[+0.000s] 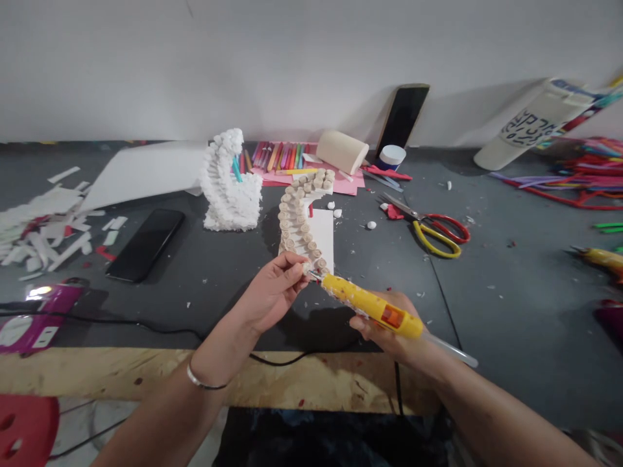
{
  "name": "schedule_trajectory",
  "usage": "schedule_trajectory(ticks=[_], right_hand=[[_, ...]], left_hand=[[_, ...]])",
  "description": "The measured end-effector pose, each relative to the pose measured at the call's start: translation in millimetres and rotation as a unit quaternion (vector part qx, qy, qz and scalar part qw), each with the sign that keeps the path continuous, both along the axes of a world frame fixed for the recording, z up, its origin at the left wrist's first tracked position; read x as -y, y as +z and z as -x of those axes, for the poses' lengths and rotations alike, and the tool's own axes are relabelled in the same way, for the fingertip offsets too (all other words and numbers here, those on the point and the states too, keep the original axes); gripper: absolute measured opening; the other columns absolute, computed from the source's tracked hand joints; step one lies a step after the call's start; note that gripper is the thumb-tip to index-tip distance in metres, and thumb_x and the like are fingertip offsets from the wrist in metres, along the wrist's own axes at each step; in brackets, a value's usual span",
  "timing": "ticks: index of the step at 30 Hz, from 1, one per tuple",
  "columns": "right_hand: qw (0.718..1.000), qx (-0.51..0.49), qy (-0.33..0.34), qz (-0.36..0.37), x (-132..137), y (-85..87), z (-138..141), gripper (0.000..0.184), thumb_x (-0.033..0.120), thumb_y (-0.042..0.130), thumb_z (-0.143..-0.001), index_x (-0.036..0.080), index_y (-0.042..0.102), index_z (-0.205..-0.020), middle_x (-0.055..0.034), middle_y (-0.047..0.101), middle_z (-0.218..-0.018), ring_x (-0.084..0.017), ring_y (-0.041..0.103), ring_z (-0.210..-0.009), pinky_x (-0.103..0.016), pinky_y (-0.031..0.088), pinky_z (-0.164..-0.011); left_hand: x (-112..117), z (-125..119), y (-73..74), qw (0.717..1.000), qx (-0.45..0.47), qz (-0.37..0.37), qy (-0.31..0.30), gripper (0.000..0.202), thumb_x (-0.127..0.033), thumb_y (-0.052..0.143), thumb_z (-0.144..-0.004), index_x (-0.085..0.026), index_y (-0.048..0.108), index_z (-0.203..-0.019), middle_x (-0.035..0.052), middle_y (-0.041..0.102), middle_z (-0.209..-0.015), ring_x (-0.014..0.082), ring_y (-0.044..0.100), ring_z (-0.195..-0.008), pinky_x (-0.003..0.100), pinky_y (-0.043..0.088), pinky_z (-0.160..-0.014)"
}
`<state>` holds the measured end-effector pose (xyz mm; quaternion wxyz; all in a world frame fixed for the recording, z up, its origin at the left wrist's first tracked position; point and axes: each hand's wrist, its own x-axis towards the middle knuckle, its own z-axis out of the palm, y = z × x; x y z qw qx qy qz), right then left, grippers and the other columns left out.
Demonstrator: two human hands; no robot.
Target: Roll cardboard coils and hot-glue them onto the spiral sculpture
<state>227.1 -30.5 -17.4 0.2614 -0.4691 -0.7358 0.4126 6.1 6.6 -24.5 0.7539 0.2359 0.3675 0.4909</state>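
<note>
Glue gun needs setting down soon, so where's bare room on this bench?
Bare grey top lies right of the scissors, and another patch between the black phone and white spiral model. Crowded: the back, around coloured pens, and left, among paper strips.

Glue gun: glossy yellow plastic, small metal nozzle. Glue stick: smooth, translucent. Spiral model: rough, matt, pale rolled-paper coils on smooth matt white card. Bench top: matt dark grey. Bench edge: rough bare plywood. Scissors: bright metal blades, glossy red and yellow plastic handles. Phone: glossy black glass.
</note>
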Motion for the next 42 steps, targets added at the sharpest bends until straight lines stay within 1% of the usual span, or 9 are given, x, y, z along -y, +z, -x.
schedule_trajectory(ticks=[10,18,23,27,29,32,37,39,42], right_hand=[[1.000,-0.005,0.004,0.015,-0.6,-3.3,-1.4,0.040,0.048,0.054,-0.087,0.021,0.045,-0.059,0.0034,0.048,-0.051,-0.009,0.042,-0.045,-0.025,0.029,-0.045],[1.000,-0.008,0.000,-0.011,-0.8,-3.5,-1.9,0.041,0.047,0.054,-0.087,0.021,0.043,-0.058,0.0044,0.045,-0.051,-0.008,0.039,-0.045,-0.024,0.029,-0.045],[0.991,0.037,-0.120,-0.050,-10.0,2.0,-13.0,0.037,0.053,0.056,-0.085,0.022,0.048,-0.067,0.0031,0.050,-0.057,-0.011,0.046,-0.050,-0.024,0.035,-0.048],[0.955,0.209,-0.185,-0.095,-24.4,6.2,-34.4,0.040,0.061,0.059,-0.079,0.023,0.047,-0.073,0.0014,0.053,-0.061,-0.015,0.049,-0.053,-0.027,0.035,-0.050],[0.932,0.289,-0.185,-0.114,-29.8,4.2,-46.1,0.037,0.058,0.061,-0.078,0.023,0.051,-0.083,-0.0019,0.060,-0.070,-0.019,0.055,-0.059,-0.029,0.038,-0.052],[0.912,0.343,-0.178,-0.135,-32.4,-6.7,-61.2,0.040,0.048,0.058,-0.082,0.019,0.055,-0.109,-0.0111,0.066,-0.097,-0.028,0.064,-0.082,-0.034,0.047,-0.064],[0.913,0.356,-0.128,-0.151,-28.2,-27.5,-81.5,0.057,0.034,0.052,-0.082,0.012,0.047,-0.134,-0.0187,0.064,-0.112,-0.033,0.062,-0.104,-0.044,0.051,-0.084],[0.916,0.350,-0.107,-0.165,-27.3,-25.2,-87.0,0.057,0.029,0.050,-0.082,0.013,0.046,-0.136,-0.0190,0.062,-0.121,-0.034,0.059,-0.113,-0.047,0.049,-0.091],[0.922,0.315,-0.134,-0.181,-31.7,-5.6,-83.5,0.048,0.031,0.047,-0.086,0.017,0.053,-0.131,-0.0163,0.061,-0.128,-0.033,0.057,-0.118,-0.046,0.047,-0.095]], left_hand=[[-0.9,0.2,1.1,1.000,0.024,0.006,0.003,0.030,-0.026,0.090,-0.059,-0.015,0.070,-0.078,-0.0013,0.064,-0.071,0.0038,0.059,-0.060,0.010,0.049,-0.061],[-4.9,6.1,1.4,0.997,0.077,-0.012,0.016,0.022,-0.025,0.082,-0.071,-0.012,0.066,-0.077,0.0011,0.057,-0.075,0.0055,0.053,-0.065,0.013,0.045,-0.056],[-11.5,11.3,5.0,0.992,0.112,-0.030,0.057,0.021,-0.026,0.079,-0.076,-0.013,0.063,-0.075,0.0008,0.055,-0.074,0.0058,0.051,-0.065,0.014,0.044,-0.055],[-15.5,16.7,3.3,0.991,0.095,-0.046,0.077,0.021,-0.028,0.078,-0.076,-0.014,0.064,-0.080,0.0014,0.058,-0.076,0.0067,0.053,-0.065,0.014,0.044,-0.055],[-16.7,18.0,2.3,0.991,0.088,-0.052,0.083,0.020,-0.026,0.079,-0.075,-0.014,0.065,-0.082,0.0014,0.059,-0.077,0.0070,0.054,-0.066,0.014,0.045,-0.056],[-16.8,17.5,2.5,0.991,0.081,-0.054,0.089,0.021,-0.025,0.081,-0.073,-0.015,0.066,-0.084,0.0016,0.060,-0.077,0.0074,0.056,-0.068,0.015,0.045,-0.058],[-14.9,14.1,5.1,0.992,0.050,-0.062,0.102,0.028,-0.025,0.086,-0.065,-0.016,0.066,-0.082,0.0003,0.060,-0.075,0.0075,0.055,-0.067,0.016,0.044,-0.057],[-15.9,14.6,4.6,0.989,0.031,-0.073,0.123,0.029,-0.028,0.086,-0.064,-0.017,0.066,-0.081,-0.0005,0.060,-0.074,0.0076,0.055,-0.065,0.017,0.043,-0.056],[-20.6,18.9,0.4,0.975,-0.004,-0.091,0.204,0.033,-0.032,0.088,-0.061,-0.019,0.064,-0.079,-0.0025,0.061,-0.073,0.0073,0.055,-0.064,0.018,0.042,-0.057]])
